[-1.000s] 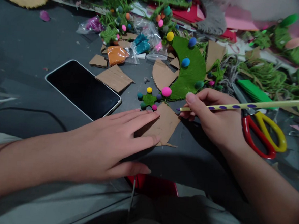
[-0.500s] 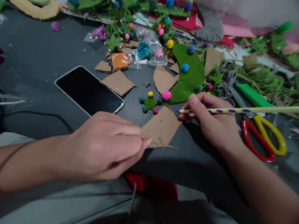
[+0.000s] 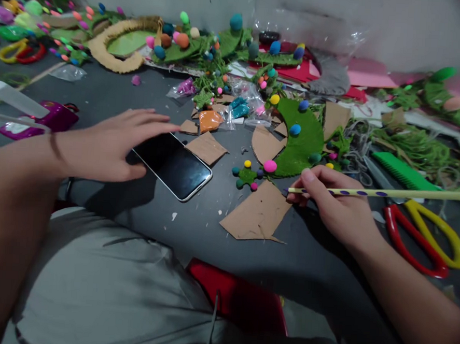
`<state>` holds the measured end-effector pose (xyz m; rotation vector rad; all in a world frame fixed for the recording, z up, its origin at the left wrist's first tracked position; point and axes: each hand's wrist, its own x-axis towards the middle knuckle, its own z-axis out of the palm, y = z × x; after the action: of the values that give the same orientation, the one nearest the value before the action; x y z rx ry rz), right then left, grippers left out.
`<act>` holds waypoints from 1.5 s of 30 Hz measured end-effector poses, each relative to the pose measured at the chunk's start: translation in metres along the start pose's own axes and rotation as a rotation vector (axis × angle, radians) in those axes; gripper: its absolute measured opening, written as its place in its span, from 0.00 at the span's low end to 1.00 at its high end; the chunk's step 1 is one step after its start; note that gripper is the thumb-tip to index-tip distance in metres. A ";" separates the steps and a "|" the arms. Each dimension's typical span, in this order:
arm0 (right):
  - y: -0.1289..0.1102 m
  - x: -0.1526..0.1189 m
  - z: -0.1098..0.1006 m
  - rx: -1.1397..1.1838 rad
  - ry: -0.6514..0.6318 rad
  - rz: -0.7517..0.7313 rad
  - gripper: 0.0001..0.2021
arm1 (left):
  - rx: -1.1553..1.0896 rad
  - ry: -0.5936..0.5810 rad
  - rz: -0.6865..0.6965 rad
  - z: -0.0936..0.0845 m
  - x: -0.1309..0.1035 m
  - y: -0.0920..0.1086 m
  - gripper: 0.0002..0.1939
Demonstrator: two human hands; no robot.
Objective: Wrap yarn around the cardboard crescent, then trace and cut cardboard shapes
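My left hand [image 3: 118, 144] is open, its fingers stretched over the upper left end of a black-screened phone [image 3: 176, 166]. Between the thumb and fingers of my right hand [image 3: 329, 201] is a pale yellow pencil [image 3: 404, 193] with purple spots, its tip pointing left. That tip is at the right corner of a flat cardboard piece [image 3: 256, 212]. Just above the cardboard lie a small green star with coloured balls [image 3: 247, 176] and a green crescent [image 3: 304, 140] dotted with coloured balls.
Scissors with red and yellow handles [image 3: 416, 238] and a green comb [image 3: 405, 171] lie at the right. A purple tool [image 3: 57, 117] is at the left. Bagged orange material [image 3: 210, 120], cardboard scraps [image 3: 207, 148] and green yarn [image 3: 414, 142] sit farther back.
My left hand has moved away from the cardboard, up and left to the phone, and its fingers have opened. My right hand still holds the pencil. The view has shifted left.
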<state>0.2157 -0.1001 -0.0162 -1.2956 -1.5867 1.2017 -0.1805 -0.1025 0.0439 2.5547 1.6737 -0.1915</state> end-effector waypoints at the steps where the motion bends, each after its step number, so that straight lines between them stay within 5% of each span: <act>1: 0.000 0.000 0.000 -0.001 -0.002 -0.006 0.18 | -0.012 -0.026 0.029 0.007 0.000 -0.003 0.33; 6: -0.001 -0.001 -0.001 -0.014 -0.020 -0.010 0.17 | 0.032 -0.040 0.096 0.027 0.011 -0.013 0.35; 12: 0.001 -0.002 -0.002 0.000 -0.030 0.004 0.17 | 0.354 0.003 0.145 0.025 0.030 -0.019 0.37; 19: 0.000 -0.001 -0.001 -0.023 -0.023 0.018 0.20 | 0.144 0.068 0.177 0.015 0.009 -0.010 0.34; 23: 0.000 -0.001 0.000 -0.007 -0.024 0.038 0.21 | -0.047 0.170 0.211 0.002 -0.009 0.042 0.43; 28: 0.001 -0.001 0.001 -0.027 -0.044 0.041 0.21 | -0.262 0.074 0.618 0.000 -0.001 0.151 0.14; 32: 0.001 -0.002 -0.001 -0.042 -0.039 0.028 0.20 | -0.033 0.152 0.475 0.014 0.016 0.191 0.10; 38: 0.000 -0.003 -0.001 -0.046 -0.041 0.028 0.19 | -0.100 0.221 0.351 0.031 0.016 0.175 0.25; 45: -0.001 -0.001 0.000 -0.051 -0.071 0.030 0.18 | -0.232 0.218 0.414 0.043 0.015 0.156 0.23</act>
<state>0.2159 -0.1013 -0.0151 -1.3265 -1.6639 1.2454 -0.0343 -0.1569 -0.0009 2.7366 1.0980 0.2989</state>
